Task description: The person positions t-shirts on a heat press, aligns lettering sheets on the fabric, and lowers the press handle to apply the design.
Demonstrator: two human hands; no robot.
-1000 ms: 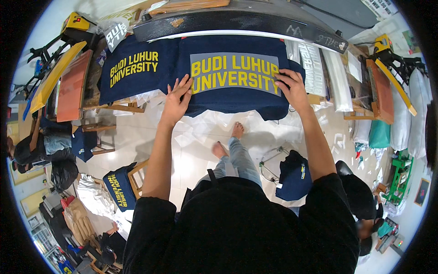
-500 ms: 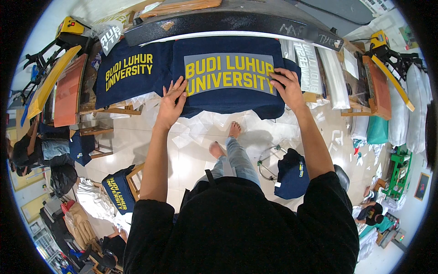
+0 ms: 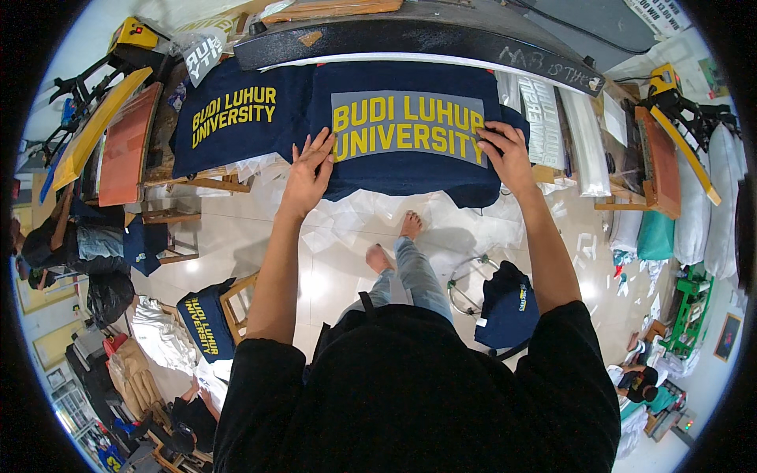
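Note:
A navy shirt [image 3: 378, 178] lies spread on the work surface in front of me, below a dark heat press platen [image 3: 410, 54]. On its chest rests a clear transfer film [image 3: 475, 109] with yellow lettering. My left hand [image 3: 310, 178] is at the film's left edge, fingers stretched out and fingertips on the shirt and film border. At the right edge, my right hand [image 3: 511, 162] has its bent fingers and thumb closed on the film's corner. A second navy shirt [image 3: 213, 143] with yellow lettering lies to the left.
Red-brown boards with yellow-handled presses [image 3: 126, 150] stand left and right. White-lettered transfer sheets [image 3: 544, 126] lie beyond my right hand. Scraps of clear film cover the floor [image 3: 347, 213]. A navy garment [image 3: 509, 303] is on a stool behind right. Other people sit at the room's edges.
The whole view has shifted slightly, so the shirts and press appear a little further right. My hands keep their places at the film's two edges.

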